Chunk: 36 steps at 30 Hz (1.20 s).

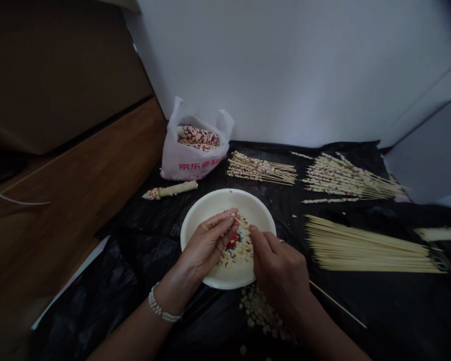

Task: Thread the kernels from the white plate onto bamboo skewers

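Observation:
My right hand (280,260) is closed around a thin bamboo skewer (338,304), whose tail sticks out behind the wrist. The skewer's front end reaches the pinched thumb and fingertips of my left hand (214,238). A small pale corn kernel seems to sit in that pinch at the skewer's tip, partly hidden by the fingers. Both hands are over a white bowl (191,220) with loose corn kernels (244,250), cream and dark red, in its bottom. A red and green print shows on the bowl's floor between the hands.
A plastic bag (173,155) holds speckled corn cobs (199,135). A partly stripped cob (173,190) lies before it. Two piles of kernel-threaded skewers (244,168) (330,178) lie behind; bare skewers (368,248) and scissors (439,260) lie right. Loose kernels (263,311) lie on black plastic sheeting (128,281).

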Each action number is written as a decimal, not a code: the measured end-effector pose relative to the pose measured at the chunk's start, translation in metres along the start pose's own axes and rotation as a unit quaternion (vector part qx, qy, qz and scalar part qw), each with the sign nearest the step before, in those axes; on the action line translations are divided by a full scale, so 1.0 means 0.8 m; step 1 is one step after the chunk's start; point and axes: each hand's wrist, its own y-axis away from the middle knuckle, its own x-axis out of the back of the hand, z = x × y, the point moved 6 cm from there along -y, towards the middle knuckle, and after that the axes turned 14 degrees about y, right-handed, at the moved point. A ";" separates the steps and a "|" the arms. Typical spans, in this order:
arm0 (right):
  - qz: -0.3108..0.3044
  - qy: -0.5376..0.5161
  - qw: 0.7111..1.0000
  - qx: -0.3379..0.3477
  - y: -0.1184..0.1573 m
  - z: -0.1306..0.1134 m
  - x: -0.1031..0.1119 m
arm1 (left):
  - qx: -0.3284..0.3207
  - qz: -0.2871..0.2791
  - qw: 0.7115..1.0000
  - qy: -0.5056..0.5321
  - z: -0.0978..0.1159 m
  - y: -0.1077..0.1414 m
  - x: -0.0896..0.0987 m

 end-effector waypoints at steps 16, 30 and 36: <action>-0.008 0.010 1.000 0.009 -0.001 -0.003 0.001 | -0.035 0.004 0.998 -0.048 0.001 0.004 0.000; 0.006 -0.009 1.000 0.001 -0.001 -0.003 0.003 | 0.003 -0.029 0.999 -0.013 -0.002 0.000 0.000; 0.008 -0.024 1.000 0.001 -0.001 -0.002 0.004 | 0.023 -0.034 0.999 0.008 -0.001 -0.002 0.001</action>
